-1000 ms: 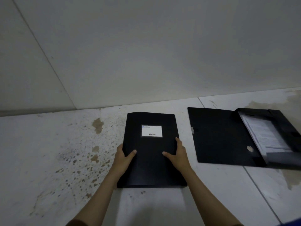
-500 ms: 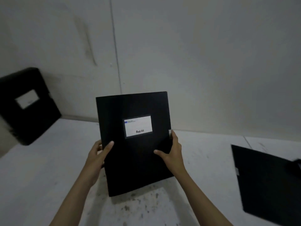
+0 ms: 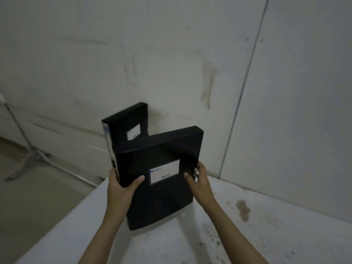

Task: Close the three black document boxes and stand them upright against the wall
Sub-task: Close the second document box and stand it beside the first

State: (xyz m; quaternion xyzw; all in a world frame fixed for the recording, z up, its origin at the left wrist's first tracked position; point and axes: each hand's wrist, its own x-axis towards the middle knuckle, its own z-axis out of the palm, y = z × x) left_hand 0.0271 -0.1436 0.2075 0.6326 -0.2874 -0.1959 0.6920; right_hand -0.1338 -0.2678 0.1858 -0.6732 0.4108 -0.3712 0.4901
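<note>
I hold a closed black document box (image 3: 162,199) with a white label upright and slightly tilted, above the left end of the white table (image 3: 190,244). My left hand (image 3: 122,184) grips its left edge, and my right hand (image 3: 198,181) grips its right edge. Behind it a second closed black box (image 3: 125,123) stands upright against the wall (image 3: 190,54), partly hidden by the held box. The third box is out of view.
The table's left edge (image 3: 62,221) drops to a grey floor. A metal stand (image 3: 28,153) with spread legs is on the floor at the left. Brown stains (image 3: 242,208) mark the tabletop at the right.
I lifted the closed box off the table and carried it left toward the standing box. The view swung left, and the open box at the right left the frame.
</note>
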